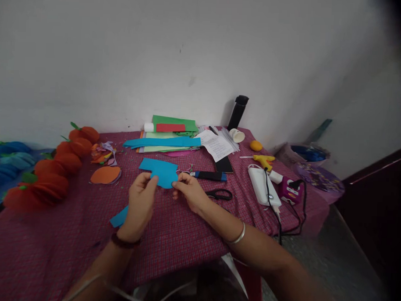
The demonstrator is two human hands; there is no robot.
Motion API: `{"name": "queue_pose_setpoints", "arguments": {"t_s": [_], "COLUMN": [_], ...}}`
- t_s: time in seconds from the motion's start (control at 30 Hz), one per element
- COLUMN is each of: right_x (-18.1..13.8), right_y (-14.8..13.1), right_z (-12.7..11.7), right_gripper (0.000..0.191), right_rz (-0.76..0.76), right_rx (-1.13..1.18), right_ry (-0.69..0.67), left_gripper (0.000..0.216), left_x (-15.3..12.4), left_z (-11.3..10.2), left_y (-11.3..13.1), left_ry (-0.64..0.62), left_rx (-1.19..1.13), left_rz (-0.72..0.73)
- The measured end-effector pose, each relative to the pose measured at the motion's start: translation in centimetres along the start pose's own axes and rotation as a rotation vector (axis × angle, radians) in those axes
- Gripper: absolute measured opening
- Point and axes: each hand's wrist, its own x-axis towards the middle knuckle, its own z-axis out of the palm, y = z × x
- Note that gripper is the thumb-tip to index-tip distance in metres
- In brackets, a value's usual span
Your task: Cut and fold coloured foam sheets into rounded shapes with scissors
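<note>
Above the table, both hands pinch a piece of bright blue paper (165, 173) with a partly curved lower edge. My left hand (141, 196) grips its left side between thumb and fingers. At its lower right corner, the fingertips of my right hand (190, 192) are closed on it. Another blue paper piece (119, 217) lies partly hidden beside my left wrist. Scissors with black handles (220, 194) rest just right of my right hand. A dark blue and black tool (209, 176), whose kind I cannot tell, lies behind that hand.
Orange paper pumpkins (68, 163) line the left side, near orange cut-outs (105, 175) and paper scraps (103, 153). Blue strips (161, 142) lie at the back. To the right are a black bottle (238, 112), yellow glue gun (264, 161), white power bank (263, 185) and purple power strip (290, 191).
</note>
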Motion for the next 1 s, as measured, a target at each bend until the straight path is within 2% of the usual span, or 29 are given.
{"name": "queue_pose_setpoints", "arguments": {"t_s": [0.17,0.27,0.4,0.53,0.6,0.8,1.0], "right_x": [0.0,0.0,0.1,0.1,0.1,0.0,0.1], "right_y": [0.1,0.1,0.0,-0.2,-0.3,-0.2,0.4], "right_z": [-0.2,-0.2,-0.3,-0.5,-0.6,-0.6,-0.6], "right_gripper": [0.034,0.037,0.041,0.041,0.04,0.032,0.027], "right_rz": [0.04,0.012,-0.039,-0.033,-0.043,-0.105,-0.1], "right_rx": [0.026,0.032,0.011,-0.024,-0.046,-0.151,-0.242], "right_ry": [-0.065,-0.099,-0.07,-0.057,-0.06,-0.075,-0.099], "left_gripper": [0.026,0.025,0.024,0.044,0.041,0.024,0.017], "left_x": [0.4,0.4,0.5,1.1,1.3,0.4,-0.4], "left_z": [-0.2,-0.3,-0.9,-1.9,-2.0,-0.7,-0.1], "left_y": [0.2,0.4,0.6,1.0,1.1,0.2,-0.3], "left_ry": [-0.089,-0.086,-0.08,-0.089,-0.097,-0.087,-0.031], "left_rx": [-0.238,-0.325,-0.393,-0.541,-0.506,-0.096,0.008], "left_rz": [-0.171,-0.204,-0.22,-0.308,-0.302,-0.177,-0.107]}}
